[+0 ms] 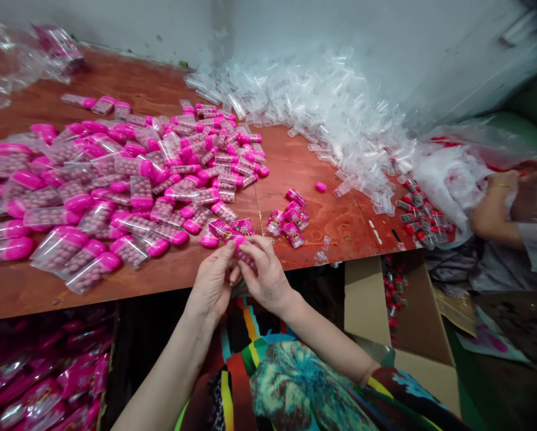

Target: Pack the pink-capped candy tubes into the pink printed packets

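Close to the table's front edge, my left hand (213,280) and my right hand (268,272) meet around a small clear candy container (245,256) with a pink cap and pink balls inside. Fingers of both hands pinch it, hiding part of it. Just beyond my fingertips lie pink printed packets (230,228) and a loose pink cap (209,240). A little to the right is a small group of similar pink packets (291,218). Left of my hands spreads a big heap of filled, pink-capped containers (133,167).
Clear plastic tubes (304,102) are piled along the wall. One pink cap (321,187) lies alone. Red-capped containers (423,215) sit near another person's arm (497,209) at right. Below are a cardboard box (367,293) and a bin of pink packs (48,377).
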Tool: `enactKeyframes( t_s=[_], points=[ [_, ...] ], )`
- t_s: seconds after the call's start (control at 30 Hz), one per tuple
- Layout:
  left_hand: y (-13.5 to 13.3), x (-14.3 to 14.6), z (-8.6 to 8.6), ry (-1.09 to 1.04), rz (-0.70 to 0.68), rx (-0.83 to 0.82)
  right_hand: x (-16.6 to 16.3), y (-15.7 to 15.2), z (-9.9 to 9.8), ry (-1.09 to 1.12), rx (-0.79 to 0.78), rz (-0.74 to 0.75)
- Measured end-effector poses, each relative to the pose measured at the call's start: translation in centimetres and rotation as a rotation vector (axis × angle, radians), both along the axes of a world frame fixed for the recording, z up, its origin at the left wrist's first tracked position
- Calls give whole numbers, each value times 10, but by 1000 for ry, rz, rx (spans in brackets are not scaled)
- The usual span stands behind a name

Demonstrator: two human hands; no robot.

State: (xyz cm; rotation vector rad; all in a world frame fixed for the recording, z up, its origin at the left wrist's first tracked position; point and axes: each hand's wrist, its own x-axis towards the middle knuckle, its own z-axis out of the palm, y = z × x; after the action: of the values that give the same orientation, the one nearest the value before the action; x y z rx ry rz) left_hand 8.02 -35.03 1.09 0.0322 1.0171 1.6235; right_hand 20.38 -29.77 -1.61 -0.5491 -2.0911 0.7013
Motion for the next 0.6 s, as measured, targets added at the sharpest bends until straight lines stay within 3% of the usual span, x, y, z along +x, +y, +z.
enactKeyframes(
  t_s=[0.1, 0.23, 0.3, 0.37, 0.53, 0.6],
  points=[
    [-1, -3, 0, 55, 53, -13, 4, 1, -1, 49, -276, 37],
    [-2, -3, 2, 91, -11, 11, 8, 2, -6, 138, -976, 236],
    [-2, -1, 2, 115, -59, 9, 8, 2, -8, 207, -1234, 328],
    [-1, 0, 0, 146, -76, -5, 8, 1, -7, 232, -1293, 326],
    [0, 5, -9, 173, -31, -62, 9, -4, -4, 134, -981, 84],
    [-2, 6, -10, 171, -48, -73, 10, -3, -2, 156, -1119, 145]
  ],
)
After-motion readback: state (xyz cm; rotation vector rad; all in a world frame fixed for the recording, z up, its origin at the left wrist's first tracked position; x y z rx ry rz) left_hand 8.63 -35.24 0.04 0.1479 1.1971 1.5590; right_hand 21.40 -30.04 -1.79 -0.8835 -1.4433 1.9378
